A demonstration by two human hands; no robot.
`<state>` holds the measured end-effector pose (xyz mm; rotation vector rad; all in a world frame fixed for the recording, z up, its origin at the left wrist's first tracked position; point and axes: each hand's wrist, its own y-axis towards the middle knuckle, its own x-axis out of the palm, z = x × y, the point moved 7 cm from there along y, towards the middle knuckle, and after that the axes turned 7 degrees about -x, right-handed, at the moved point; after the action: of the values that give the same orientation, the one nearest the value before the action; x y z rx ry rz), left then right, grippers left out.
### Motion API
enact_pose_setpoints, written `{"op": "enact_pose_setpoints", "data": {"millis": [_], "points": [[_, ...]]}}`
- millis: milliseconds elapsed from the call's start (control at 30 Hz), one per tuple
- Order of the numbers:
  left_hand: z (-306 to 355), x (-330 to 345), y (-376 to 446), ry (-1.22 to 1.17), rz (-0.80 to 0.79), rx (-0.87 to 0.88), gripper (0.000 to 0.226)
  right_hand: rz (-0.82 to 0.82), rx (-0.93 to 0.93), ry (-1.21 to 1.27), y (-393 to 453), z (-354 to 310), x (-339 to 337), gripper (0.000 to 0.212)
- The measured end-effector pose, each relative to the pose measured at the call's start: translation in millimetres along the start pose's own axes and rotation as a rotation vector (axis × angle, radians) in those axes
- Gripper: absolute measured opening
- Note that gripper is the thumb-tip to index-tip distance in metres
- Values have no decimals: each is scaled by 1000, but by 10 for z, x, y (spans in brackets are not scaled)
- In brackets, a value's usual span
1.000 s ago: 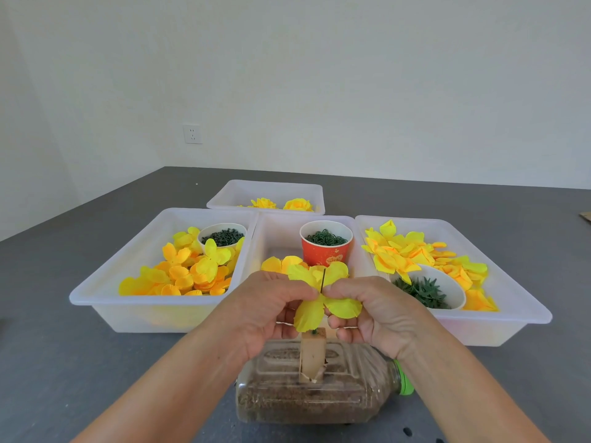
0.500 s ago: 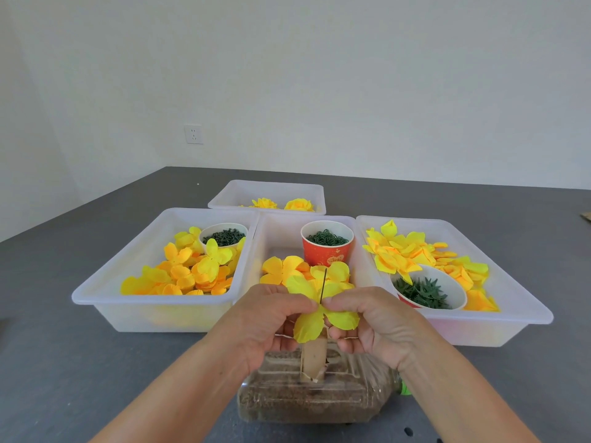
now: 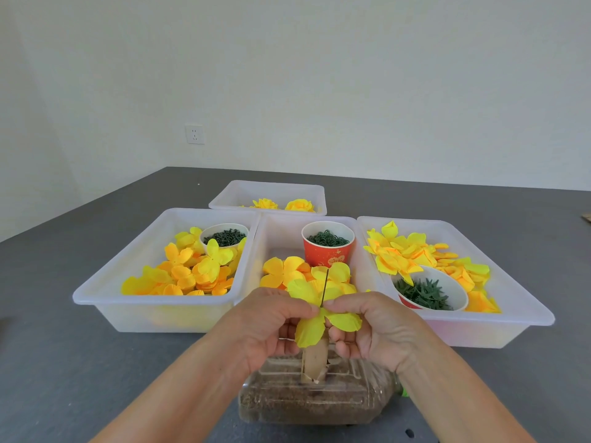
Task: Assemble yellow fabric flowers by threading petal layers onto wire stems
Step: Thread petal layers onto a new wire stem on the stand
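Observation:
A yellow four-petal layer (image 3: 311, 326) sits on a thin dark wire stem (image 3: 325, 287) that pokes up through its centre. My left hand (image 3: 268, 324) pinches the layer's left side and my right hand (image 3: 374, 327) pinches its right side, fingertips meeting at the wire. The stem rises from a cardboard tube (image 3: 315, 362) stuck in a clear bottle (image 3: 313, 401) lying on its side, filled with brown grain. The wire's lower part is hidden by the petals and fingers.
Three white trays stand behind: the left tray (image 3: 96, 295) with yellow-orange petals and a white cup of green rings, the middle tray (image 3: 265, 238) with a red cup (image 3: 327, 249), the right tray (image 3: 524, 302) with petals and a bowl of green leaves. A far tray (image 3: 271, 190) holds finished flowers.
Both hands have pushed the petal layer a little lower on the wire, so more of the wire tip shows above it.

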<state>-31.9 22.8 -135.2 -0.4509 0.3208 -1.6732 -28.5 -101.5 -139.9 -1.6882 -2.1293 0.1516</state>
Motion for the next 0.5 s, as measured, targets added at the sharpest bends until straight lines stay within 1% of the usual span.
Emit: {"op": "enact_pose_setpoints", "data": {"millis": [133,267,500], "points": [[-19,-6,9,15,-3,0,12,-9,23,6,6,42,-4,4],[-45,-36,17,27,17,14,9,31,-32,-89,42,47,-51,5],[-100,-67,36,39,52,15,7,91,-95,-162,76,68,-104,7]]}}
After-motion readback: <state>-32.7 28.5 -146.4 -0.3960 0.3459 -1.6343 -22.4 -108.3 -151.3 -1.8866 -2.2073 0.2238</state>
